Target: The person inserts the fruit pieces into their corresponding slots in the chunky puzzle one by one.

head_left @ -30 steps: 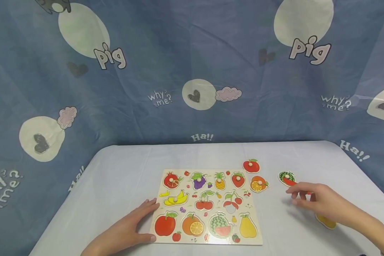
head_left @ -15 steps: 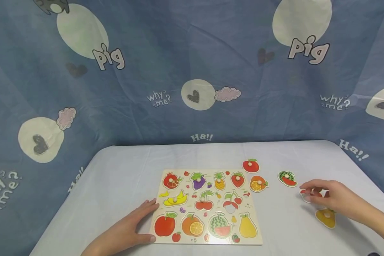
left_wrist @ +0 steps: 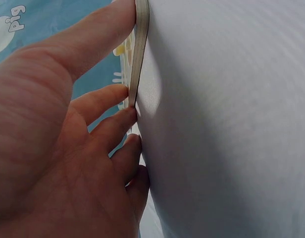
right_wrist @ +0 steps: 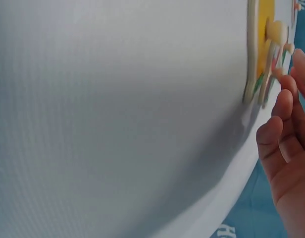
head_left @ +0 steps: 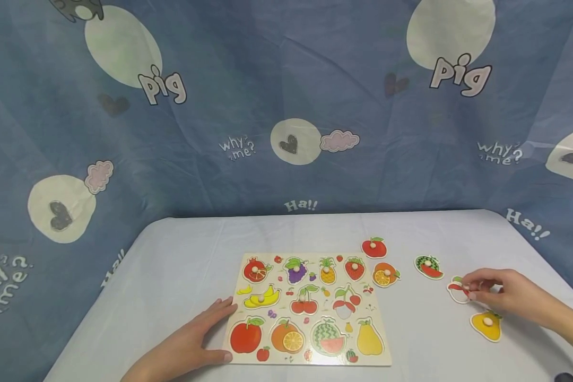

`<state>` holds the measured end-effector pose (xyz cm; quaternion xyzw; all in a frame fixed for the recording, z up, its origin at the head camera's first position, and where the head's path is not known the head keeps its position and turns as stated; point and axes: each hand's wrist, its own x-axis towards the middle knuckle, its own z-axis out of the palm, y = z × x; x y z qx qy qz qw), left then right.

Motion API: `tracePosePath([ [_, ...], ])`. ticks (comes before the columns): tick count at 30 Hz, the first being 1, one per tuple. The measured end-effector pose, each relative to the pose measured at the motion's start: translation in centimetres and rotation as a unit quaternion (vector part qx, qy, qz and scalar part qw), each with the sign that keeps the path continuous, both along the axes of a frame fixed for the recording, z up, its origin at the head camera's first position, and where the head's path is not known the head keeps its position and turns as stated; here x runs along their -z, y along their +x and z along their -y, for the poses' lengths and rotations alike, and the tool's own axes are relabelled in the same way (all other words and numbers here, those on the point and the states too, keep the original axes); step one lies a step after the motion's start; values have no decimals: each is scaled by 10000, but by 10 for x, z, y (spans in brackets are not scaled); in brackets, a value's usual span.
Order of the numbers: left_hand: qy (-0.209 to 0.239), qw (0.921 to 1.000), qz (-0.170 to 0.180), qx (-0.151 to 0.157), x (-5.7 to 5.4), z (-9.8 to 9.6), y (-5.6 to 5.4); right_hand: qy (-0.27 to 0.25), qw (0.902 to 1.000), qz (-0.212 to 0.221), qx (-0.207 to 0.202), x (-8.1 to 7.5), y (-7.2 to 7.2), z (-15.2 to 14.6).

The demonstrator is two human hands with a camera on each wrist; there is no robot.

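Note:
My left hand (head_left: 191, 339) lies along the left side of the wooden fruit puzzle board (head_left: 315, 320), fingers extended and thumb at its near corner. In the left wrist view, those fingertips (left_wrist: 127, 111) touch the board's edge (left_wrist: 139, 49). At the right, my right hand (head_left: 501, 292) pinches at the knob of a red-and-white fruit puzzle piece (head_left: 458, 293) with a green leaf. The right wrist view shows the fingertips (right_wrist: 289, 84) right at this knob (right_wrist: 278, 73). A yellow pear piece (head_left: 487, 326) lies just nearer than it.
Between hand and board lie a watermelon piece (head_left: 428, 267), an orange piece (head_left: 385, 275) and a red apple piece (head_left: 374, 247). Several knobbed pieces sit in the board's upper rows. A blue printed cloth (head_left: 248, 180) hangs behind the white table (head_left: 181, 276).
My right hand has drawn back to the right, uncovering the pear piece and more of the red-and-white piece. My left hand and the board have stayed put.

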<state>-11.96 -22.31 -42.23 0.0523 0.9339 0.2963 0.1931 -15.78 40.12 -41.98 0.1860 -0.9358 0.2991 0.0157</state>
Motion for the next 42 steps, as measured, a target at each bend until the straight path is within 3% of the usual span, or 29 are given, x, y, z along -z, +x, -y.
tracePosePath([
  [15, -37, 10000, 2, 75, -1, 0, -1, 88, 9990, 331, -274, 3, -11, -8],
  [22, 101, 9999, 48, 27, -1, 1, 0, 306, 9979, 569, -3, 1, -11, 0],
  [33, -80, 9999, 50, 71, -1, -1, -1, 334, 9949, 783, 544, 1, -7, 8],
  [42, -97, 9999, 26, -25, -1, -1, 0, 342, 9947, 726, 648, -1, -4, 12],
])
